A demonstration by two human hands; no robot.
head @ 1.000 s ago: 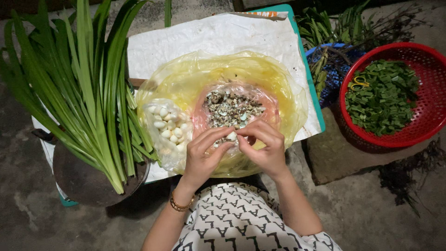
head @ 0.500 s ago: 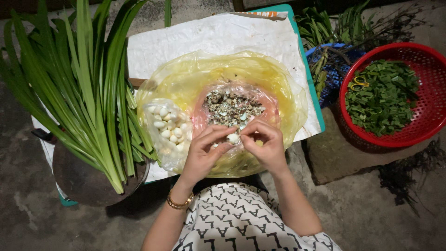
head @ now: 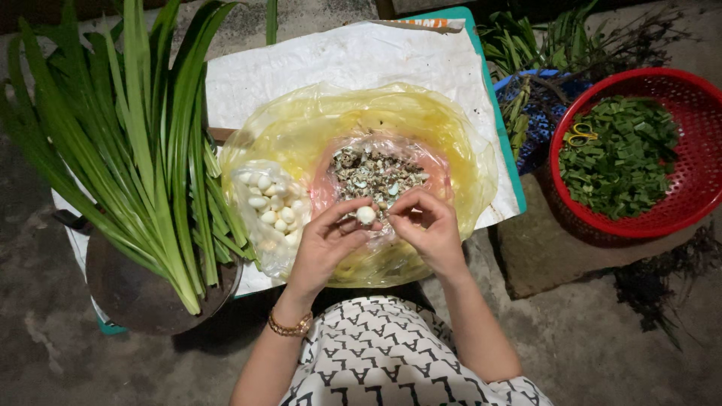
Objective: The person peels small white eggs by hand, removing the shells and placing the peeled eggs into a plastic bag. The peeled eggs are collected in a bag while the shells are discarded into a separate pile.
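Observation:
My left hand (head: 325, 244) pinches a small white peeled egg (head: 365, 215) between thumb and fingertips. My right hand (head: 429, 225) is curled beside it, fingertips bent inward close to the egg; whether it holds a shell bit I cannot tell. Both hands hover over the near edge of a pink bag of broken speckled shells (head: 374, 174), which sits inside a large yellow plastic bag (head: 301, 128). A clear bag of peeled white eggs (head: 269, 207) lies just left of my left hand.
Long green leaves (head: 128, 150) lie on the left over a dark round pan (head: 128, 293). White paper (head: 346, 60) covers a teal-edged board. A red basket (head: 699, 203) of chopped greens stands at right, a blue basket (head: 538, 146) with stalks behind it.
The hands have drawn slightly apart. The peeled egg now shows bare at my left fingertips, where before both hands were closed together around it.

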